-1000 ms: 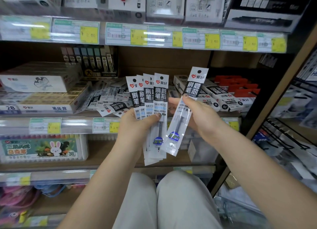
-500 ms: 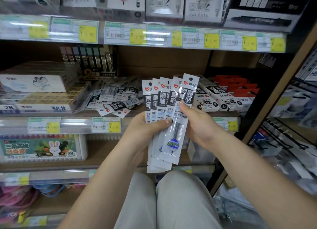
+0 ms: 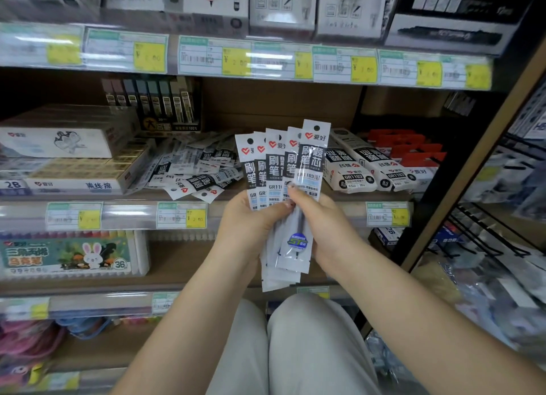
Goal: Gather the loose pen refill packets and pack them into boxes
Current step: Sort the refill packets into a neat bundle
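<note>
Both hands meet over the knees in pale trousers (image 3: pixel 295 350), in front of the shop shelving. Left hand (image 3: pixel 251 220) grips a fanned bundle of clear plastic pen refill packets with white-and-black header cards (image 3: pixel 267 170), thumb curled across their fronts. Right hand (image 3: pixel 322 226) pinches the frontmost packet (image 3: pixel 310 170) of that fan — thumb on its face near the printed label, fingers behind — so this packet lies against the others, upright and slightly tilted right. A round blue sticker (image 3: pixel 297 241) shows low on it, and the packets' clear lower ends hang below both hands.

Behind the hands, on the wooden middle shelf (image 3: pixel 348 199), a loose heap of the same refill packets (image 3: pixel 195 170) lies scattered just left of the bundle. To the right sit long white refill boxes with black labels (image 3: pixel 360 167), and beyond them red-topped boxes (image 3: pixel 410 149). Farther left — a yellowish eraser box (image 3: pixel 79 173) under a white flat box (image 3: pixel 59 141). One shelf lower stands a crayon case with a rabbit picture (image 3: pixel 71 254). Yellow price tags (image 3: pixel 149 57) line the upper shelf edge.
</note>
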Motion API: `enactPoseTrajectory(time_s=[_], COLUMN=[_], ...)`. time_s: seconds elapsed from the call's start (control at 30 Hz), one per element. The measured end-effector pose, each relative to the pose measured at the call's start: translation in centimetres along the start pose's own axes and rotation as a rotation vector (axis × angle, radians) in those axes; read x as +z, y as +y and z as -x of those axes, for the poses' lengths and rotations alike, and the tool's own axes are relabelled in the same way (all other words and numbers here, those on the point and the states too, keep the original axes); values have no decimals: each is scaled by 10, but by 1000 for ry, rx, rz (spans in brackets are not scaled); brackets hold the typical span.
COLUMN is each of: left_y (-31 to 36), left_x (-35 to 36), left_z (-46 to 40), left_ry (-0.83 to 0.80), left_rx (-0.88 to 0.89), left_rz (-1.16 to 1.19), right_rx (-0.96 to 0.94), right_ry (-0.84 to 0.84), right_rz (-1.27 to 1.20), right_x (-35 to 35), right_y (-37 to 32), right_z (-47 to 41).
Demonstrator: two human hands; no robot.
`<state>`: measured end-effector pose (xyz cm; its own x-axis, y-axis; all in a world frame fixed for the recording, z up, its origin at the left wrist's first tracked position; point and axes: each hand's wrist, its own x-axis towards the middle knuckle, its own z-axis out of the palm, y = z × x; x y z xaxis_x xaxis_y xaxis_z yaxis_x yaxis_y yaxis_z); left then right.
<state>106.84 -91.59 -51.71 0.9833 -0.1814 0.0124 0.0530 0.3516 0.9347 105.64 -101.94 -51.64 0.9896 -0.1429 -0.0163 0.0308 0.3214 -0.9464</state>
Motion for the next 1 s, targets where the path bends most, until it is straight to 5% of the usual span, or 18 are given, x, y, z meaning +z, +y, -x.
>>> enactPoseTrajectory(time_s=[0.57, 0.87, 1.0], left_y=[7, 11, 20], left_x=[7, 14, 23], left_z=[-9, -22, -23], left_ry=[-110, -107, -150], left_rx=[38, 433, 423], left_rz=[-58, -688, -719], right_rx=[87, 1, -118], right_ry=[5, 11, 111], right_rz=[-198, -130, 177], right_x=[5, -5, -21], right_y=[-6, -15, -24], right_z=[-9, -12, -10])
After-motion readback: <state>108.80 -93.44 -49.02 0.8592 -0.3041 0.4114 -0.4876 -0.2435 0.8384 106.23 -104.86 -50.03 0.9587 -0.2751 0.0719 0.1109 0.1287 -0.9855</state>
